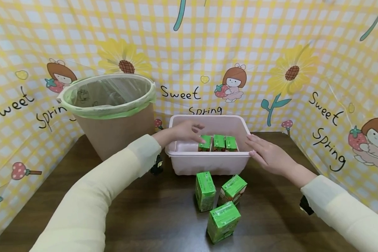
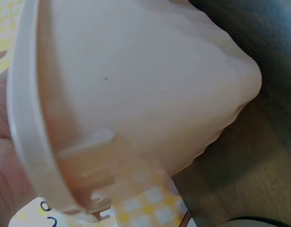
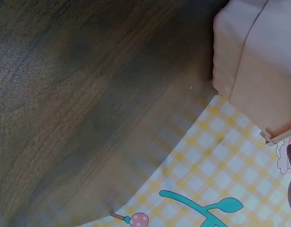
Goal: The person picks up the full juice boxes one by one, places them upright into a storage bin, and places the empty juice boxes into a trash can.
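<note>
three green cartons (image 1: 219, 141) inside pink bin (image 1: 211, 164), three more cartons (image 1: 223, 222) on table (image 1: 151, 222); likely light, stiff, slick; pinch by sides. left hand (image 1: 186, 132) — loose, over leftmost; right hand (image 1: 271, 154) — fingers straight, at rim.

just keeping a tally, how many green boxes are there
6: three green boxes in a row inside the pink tub, three more boxes on the table in front of it. The tub or left hand may hide others.
</note>
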Motion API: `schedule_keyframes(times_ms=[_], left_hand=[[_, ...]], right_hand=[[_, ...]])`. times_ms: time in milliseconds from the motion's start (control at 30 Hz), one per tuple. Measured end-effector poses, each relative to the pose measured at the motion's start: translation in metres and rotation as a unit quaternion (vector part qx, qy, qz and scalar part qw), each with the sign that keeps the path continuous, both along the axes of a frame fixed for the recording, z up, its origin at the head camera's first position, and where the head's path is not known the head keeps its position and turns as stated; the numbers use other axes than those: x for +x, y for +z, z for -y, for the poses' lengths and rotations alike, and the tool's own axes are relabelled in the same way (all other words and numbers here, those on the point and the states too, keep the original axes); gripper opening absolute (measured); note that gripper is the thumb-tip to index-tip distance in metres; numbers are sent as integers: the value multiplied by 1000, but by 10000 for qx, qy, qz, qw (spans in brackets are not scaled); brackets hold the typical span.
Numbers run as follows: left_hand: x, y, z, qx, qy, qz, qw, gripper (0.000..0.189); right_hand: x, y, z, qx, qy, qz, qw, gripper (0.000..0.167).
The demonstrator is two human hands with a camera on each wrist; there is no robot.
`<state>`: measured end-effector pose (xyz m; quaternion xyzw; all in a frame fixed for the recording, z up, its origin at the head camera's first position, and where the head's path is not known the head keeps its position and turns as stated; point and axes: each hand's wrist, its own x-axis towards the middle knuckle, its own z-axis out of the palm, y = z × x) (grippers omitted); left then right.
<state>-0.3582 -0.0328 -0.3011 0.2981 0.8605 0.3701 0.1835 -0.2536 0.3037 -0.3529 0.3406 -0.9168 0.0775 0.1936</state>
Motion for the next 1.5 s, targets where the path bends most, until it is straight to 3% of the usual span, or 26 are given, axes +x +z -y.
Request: schedule_keyframes(times_ms=[300,667,1500], left_hand=[[2,14,12,221,253,-210,9992,74],[16,33,34,652,631,-189,9957,72],[75,95,104,1193,1008,-658,9855,65]], right_hand=[[0,4,0,68,13,99,9999,48],[0,5,1,77,8,245,9997,49],[3,11,1,281,-125,512,9982,50]])
